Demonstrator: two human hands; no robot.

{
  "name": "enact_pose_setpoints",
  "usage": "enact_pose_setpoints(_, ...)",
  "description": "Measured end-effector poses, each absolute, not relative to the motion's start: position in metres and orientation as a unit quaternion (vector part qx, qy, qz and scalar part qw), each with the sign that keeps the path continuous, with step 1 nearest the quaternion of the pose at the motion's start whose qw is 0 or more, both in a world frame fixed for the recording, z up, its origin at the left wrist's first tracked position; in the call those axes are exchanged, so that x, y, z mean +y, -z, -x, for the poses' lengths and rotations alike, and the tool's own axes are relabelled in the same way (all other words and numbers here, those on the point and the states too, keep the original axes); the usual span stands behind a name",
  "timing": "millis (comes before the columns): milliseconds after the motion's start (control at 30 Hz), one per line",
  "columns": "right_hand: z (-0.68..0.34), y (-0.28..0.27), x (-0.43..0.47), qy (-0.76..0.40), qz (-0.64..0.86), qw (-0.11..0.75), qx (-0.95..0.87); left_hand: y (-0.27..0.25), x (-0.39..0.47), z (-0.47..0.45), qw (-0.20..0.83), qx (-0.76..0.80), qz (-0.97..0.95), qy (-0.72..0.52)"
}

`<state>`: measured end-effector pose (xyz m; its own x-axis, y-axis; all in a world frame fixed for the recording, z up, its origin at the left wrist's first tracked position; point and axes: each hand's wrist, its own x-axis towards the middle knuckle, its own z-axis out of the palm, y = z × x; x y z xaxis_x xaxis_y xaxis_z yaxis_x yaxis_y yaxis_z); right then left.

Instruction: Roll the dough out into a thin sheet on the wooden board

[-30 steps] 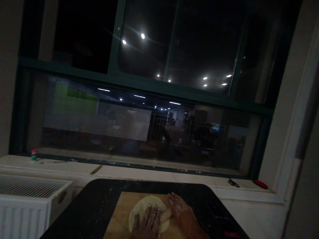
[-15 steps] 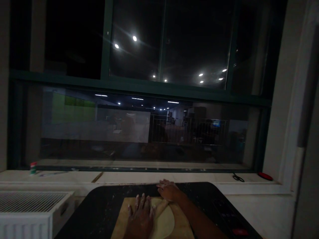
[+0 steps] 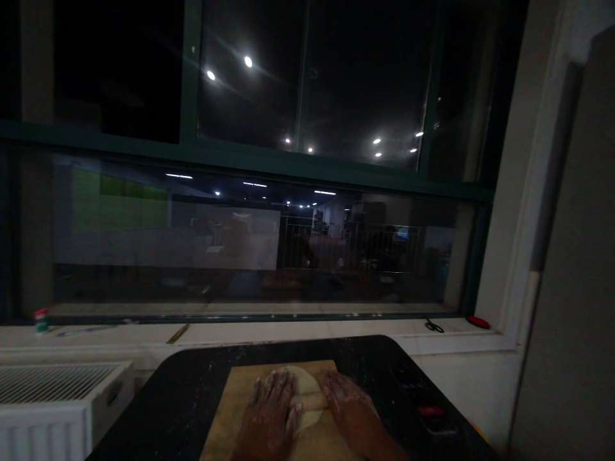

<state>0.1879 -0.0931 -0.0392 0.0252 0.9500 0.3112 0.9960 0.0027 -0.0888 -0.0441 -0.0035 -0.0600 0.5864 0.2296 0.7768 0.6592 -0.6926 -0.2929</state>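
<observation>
Dough [image 3: 306, 381] prob. soft; take stiff pin [image 3: 310, 402] by ends. L hand [image 3: 270, 410] flat, unclenched; R hand [image 3: 350, 406] at pin's end, grip unclear.

I count two hands of mine: one left hand [image 3: 266, 410], one right hand [image 3: 350, 403]. I have one rolling pin [image 3: 310, 403], one round of dough [image 3: 303, 379], one board [image 3: 227, 413] and one black table [image 3: 177, 397]. I also count one radiator [image 3: 45, 422], one pair of scissors [image 3: 434, 326], one flat red item [image 3: 478, 322] and one red-capped container [image 3: 41, 321]. In one window [image 3: 269, 166] I make out eight round lights [image 3: 248, 61] up high, three strip lights [image 3: 254, 184] lower down — smaller specks are too faint for me to number.
</observation>
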Motion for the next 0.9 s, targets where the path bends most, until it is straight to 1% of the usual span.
enact_pose_setpoints(100, -0.182, 0.052, -0.115, 0.094, 0.716, 0.172, -0.67, 0.054, -0.013, 0.052, 0.273, -0.228, 0.862, 0.361)
enact_pose_setpoints(200, -0.18, 0.049, -0.112, 0.101, 0.709, 0.185, -0.674, 0.045, -0.021, 0.054, 0.2, -0.261, 0.891, 0.313)
enact_pose_setpoints(300, -0.182, 0.032, -0.09, 0.099, 0.698, 0.139, -0.695, 0.035, -0.024, 0.047, 0.11, -0.315, 0.909, 0.251)
enact_pose_setpoints(400, -0.186, 0.016, -0.059, 0.094, 0.687, 0.091, -0.715, 0.027, -0.018, 0.038, 0.068, -0.357, 0.903, 0.229)
enact_pose_setpoints(533, -0.188, 0.006, -0.011, 0.081, 0.682, 0.081, -0.722, 0.025, 0.004, 0.031, 0.075, -0.375, 0.897, 0.22)
enact_pose_setpoints(633, -0.185, 0.002, 0.024, 0.07, 0.702, 0.081, -0.704, 0.028, 0.027, 0.031, 0.093, -0.367, 0.892, 0.248)
enact_pose_setpoints(700, -0.182, -0.001, 0.045, 0.064, 0.722, 0.082, -0.684, 0.029, 0.041, 0.031, 0.097, -0.391, 0.875, 0.267)
enact_pose_setpoints(900, -0.18, -0.003, 0.082, 0.047, 0.739, 0.078, -0.668, 0.031, 0.062, 0.027, 0.063, -0.476, 0.848, 0.224)
